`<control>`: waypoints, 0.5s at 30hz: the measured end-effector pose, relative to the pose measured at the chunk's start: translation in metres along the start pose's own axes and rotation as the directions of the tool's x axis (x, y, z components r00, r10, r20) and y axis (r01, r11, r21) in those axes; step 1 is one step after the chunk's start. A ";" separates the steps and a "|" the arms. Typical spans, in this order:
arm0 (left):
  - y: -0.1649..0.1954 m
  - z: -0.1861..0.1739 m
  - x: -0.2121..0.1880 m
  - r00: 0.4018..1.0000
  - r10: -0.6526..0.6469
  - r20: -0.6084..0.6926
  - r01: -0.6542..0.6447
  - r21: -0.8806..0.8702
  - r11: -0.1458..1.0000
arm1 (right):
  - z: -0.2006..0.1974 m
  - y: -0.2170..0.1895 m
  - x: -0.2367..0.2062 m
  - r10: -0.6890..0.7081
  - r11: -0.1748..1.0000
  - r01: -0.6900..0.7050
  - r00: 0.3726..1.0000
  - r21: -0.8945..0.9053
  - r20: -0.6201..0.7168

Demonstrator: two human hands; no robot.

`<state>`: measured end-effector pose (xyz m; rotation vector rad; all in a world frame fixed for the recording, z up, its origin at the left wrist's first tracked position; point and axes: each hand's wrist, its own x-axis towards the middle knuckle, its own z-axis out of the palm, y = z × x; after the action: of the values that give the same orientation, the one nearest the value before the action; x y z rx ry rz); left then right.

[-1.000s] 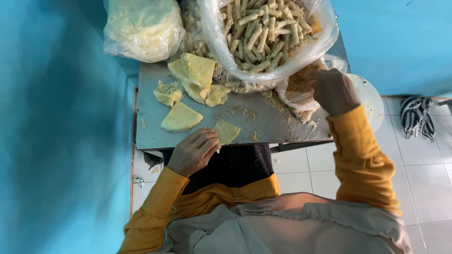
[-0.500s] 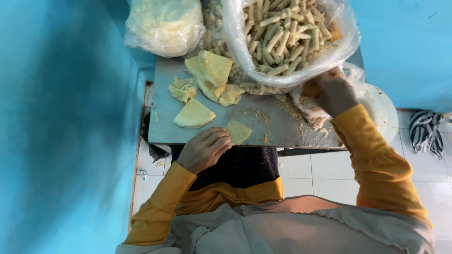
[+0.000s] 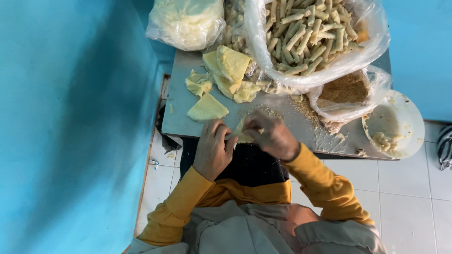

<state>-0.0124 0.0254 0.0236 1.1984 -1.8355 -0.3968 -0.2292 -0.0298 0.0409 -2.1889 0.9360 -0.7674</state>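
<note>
Both hands meet at the tray's point(image 3: 188, 117) near edge: left hand point(image 3: 213, 149) and right hand point(image 3: 272, 136) pinch a small yellow wrapper point(image 3: 243, 136) between their fingertips. Another wrapper piece point(image 3: 207, 108) lies just beside, bag of rolls point(image 3: 308, 35) behind.

Seen from the single camera on my head, the view drops almost straight down over my yellow sleeves point(image 3: 325, 188) to the grey metal table point(image 3: 181, 106) at my lap. It sits close, with my left hand point(image 3: 213, 149) and right hand point(image 3: 273, 136) near the centre of the frame. The table's far end runs toward the top edge, a blue wall point(image 3: 70, 122) fills the left side, and white floor tiles point(image 3: 414, 193) show lower right.
</note>
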 end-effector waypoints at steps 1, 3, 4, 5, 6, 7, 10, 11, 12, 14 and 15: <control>0.002 0.000 0.000 1.000 -0.015 0.007 0.015 0.023 1.000 | 0.006 -0.008 -0.001 -0.075 0.993 0.074 0.997 -0.091 -0.007; 0.004 0.001 0.003 1.000 -0.020 0.009 0.020 0.055 0.998 | 0.008 -0.020 -0.003 -0.225 0.935 0.216 0.974 -0.281 -0.001; 0.006 0.001 0.003 1.000 -0.019 0.006 0.018 0.063 0.998 | 0.005 -0.024 -0.006 -0.283 0.885 0.268 0.959 -0.380 0.019; 0.007 0.002 0.002 1.000 -0.019 0.005 0.019 0.071 0.997 | 0.001 -0.028 -0.010 -0.334 0.824 0.314 0.942 -0.471 0.044; 0.007 0.002 0.002 1.000 -0.024 0.005 0.024 0.066 0.998 | -0.002 -0.031 -0.014 -0.382 0.750 0.354 0.922 -0.559 0.071; 0.007 0.003 0.003 1.000 -0.029 0.000 0.029 0.063 0.998 | -0.004 -0.032 -0.017 -0.366 0.753 0.325 0.930 -0.572 0.048; 0.007 0.004 0.002 1.000 -0.028 0.005 0.028 0.064 0.998 | -0.005 -0.034 -0.026 -0.241 0.812 0.171 0.969 -0.558 -0.054; 0.007 0.005 0.002 1.000 -0.023 0.009 0.023 0.067 0.997 | -0.003 -0.033 -0.026 -0.149 0.854 0.073 0.983 -0.515 -0.107; 0.007 0.005 0.002 1.000 -0.024 0.007 0.023 0.070 0.997 | -0.001 -0.033 -0.027 -0.052 0.885 -0.027 0.986 -0.465 -0.156; 0.008 0.005 0.002 1.000 -0.026 0.001 0.025 0.078 0.997 | 0.002 -0.031 -0.025 0.023 0.909 -0.112 0.975 -0.402 -0.220; 0.010 0.005 0.002 1.000 -0.029 0.005 0.028 0.075 0.997 | 0.004 -0.031 -0.023 0.064 0.918 -0.155 0.966 -0.366 -0.251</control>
<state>-0.0222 0.0278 0.0282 1.2769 -1.8546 -0.3499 -0.2276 0.0063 0.0547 -2.3818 1.4210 -0.8599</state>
